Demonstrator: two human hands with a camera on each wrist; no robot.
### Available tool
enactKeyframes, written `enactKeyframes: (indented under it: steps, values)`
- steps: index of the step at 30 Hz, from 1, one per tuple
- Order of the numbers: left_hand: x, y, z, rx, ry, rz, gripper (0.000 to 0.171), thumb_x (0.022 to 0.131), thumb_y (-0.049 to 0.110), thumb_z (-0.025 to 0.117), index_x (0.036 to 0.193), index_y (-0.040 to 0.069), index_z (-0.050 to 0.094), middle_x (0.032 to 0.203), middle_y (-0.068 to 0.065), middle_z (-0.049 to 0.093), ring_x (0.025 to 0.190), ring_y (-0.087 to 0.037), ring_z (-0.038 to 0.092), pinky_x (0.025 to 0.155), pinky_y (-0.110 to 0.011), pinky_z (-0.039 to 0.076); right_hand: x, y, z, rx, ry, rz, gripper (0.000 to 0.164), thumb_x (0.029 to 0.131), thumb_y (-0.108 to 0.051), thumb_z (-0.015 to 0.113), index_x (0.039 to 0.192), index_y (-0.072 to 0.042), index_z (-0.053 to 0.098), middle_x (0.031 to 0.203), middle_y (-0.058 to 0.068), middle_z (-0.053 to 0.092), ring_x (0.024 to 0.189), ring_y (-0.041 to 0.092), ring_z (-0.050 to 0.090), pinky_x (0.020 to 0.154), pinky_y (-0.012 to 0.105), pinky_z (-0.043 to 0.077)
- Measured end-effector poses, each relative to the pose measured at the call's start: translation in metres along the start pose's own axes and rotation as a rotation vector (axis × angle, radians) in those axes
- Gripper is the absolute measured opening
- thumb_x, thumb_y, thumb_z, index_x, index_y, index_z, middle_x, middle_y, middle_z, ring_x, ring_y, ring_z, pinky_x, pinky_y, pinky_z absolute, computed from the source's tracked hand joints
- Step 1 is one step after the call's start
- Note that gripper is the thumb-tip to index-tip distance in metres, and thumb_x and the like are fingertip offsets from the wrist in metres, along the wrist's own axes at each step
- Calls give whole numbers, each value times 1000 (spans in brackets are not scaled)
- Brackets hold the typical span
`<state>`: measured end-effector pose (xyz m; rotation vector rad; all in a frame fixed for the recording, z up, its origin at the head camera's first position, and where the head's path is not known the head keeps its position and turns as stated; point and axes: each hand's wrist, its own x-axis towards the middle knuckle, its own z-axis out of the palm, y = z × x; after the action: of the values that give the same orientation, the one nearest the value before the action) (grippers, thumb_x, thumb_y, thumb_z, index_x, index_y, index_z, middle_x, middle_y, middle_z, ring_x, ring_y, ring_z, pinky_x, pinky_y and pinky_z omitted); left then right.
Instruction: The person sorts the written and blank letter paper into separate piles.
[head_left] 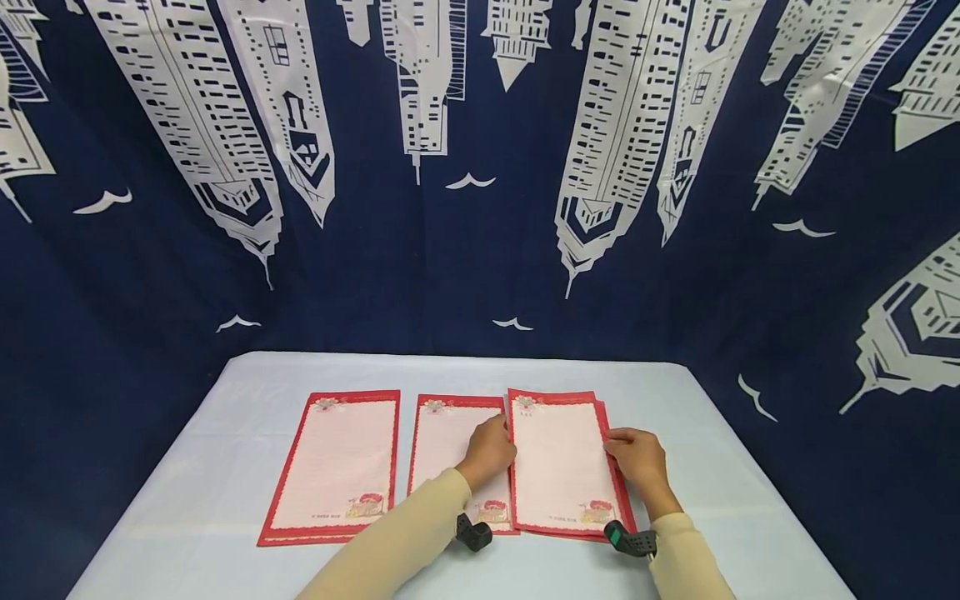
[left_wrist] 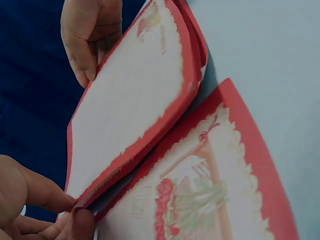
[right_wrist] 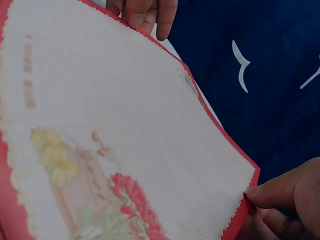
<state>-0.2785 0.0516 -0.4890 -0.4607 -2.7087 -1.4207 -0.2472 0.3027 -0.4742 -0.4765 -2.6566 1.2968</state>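
A red-bordered sheet of decorated paper (head_left: 558, 467), with flowers in its corners, is held between the two hands at the right of the row. My left hand (head_left: 487, 452) pinches its left edge between thumb and fingers, as the left wrist view shows close up. On the opposite edge, the thumb and fingers of my right hand (right_wrist: 285, 200) grip the red border. More red edging shows from under this sheet on its right side. A matching middle sheet (head_left: 444, 442) lies partly beneath my left hand and forearm.
Another matching sheet (head_left: 341, 458) lies at the left on the white tabletop (head_left: 202, 492), its lower right corner near the left sleeve (head_left: 405, 533). Behind the table hangs a dark blue cloth (head_left: 420, 275) printed with white buildings and birds. Black wrist devices (head_left: 474, 532) sit by both cuffs.
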Motion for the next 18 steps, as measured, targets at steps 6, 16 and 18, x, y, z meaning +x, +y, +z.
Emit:
enactKeyframes:
  steps: [6,16,18]
  values:
    - [-6,1,-7,11,-37,15,21,78,-10,62,73,6,50,63,3,45,56,-11,35,52,-26,30,2,3,2,-53,-12,10,30,99,-14,62,120,6,69,111,23,68,91,29,61,72,32,55]
    - [-13,-9,-25,-14,-73,9,24,89,4,67,109,-8,67,78,0,63,68,-11,54,68,-33,49,-6,-2,19,-47,26,-102,30,98,-16,62,115,8,69,93,15,72,78,22,66,62,28,50]
    - [-14,-9,-32,-19,-52,-7,37,89,8,69,123,-7,65,93,-6,70,82,-17,63,79,-39,53,-11,-8,27,-49,12,-143,28,98,-14,63,114,8,69,89,13,72,75,19,67,61,27,49]
